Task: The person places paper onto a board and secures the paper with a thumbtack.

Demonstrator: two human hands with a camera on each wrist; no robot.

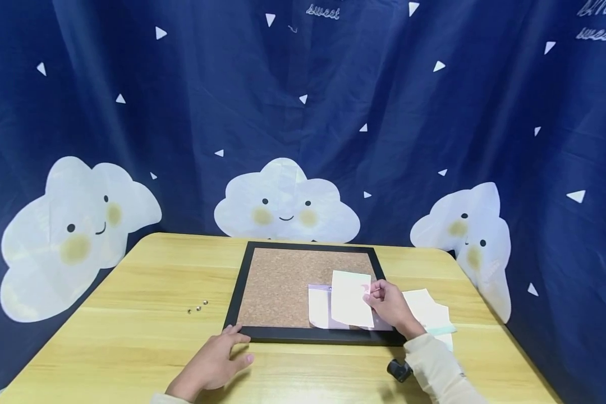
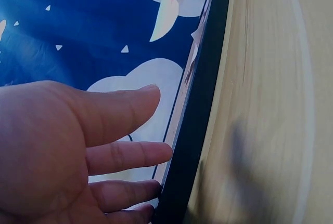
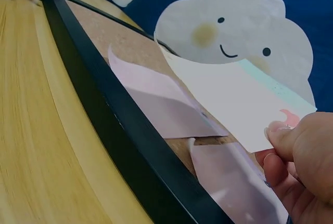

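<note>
A cork board [image 1: 278, 286] in a black frame lies on the table. My right hand [image 1: 390, 306] pinches a white sheet of note paper [image 1: 350, 300] by its right edge, above the board's right half. In the right wrist view, this sheet [image 3: 223, 94] has a mint strip along one edge and a pink mark near my thumb. Beneath it, two pale lilac sheets lie on the cork, one to the left [image 3: 156, 99] and one to the right [image 3: 229, 177]. My left hand [image 1: 214, 359] rests its extended fingertips on the frame's near left corner.
Three small shiny pieces [image 1: 198, 308] lie on the table left of the board. Several loose white sheets [image 1: 426, 308], one with a mint strip, sit right of it, partly behind my right arm. A black object [image 1: 399, 370] lies by my right sleeve. A blue curtain [image 1: 262, 112] hangs behind.
</note>
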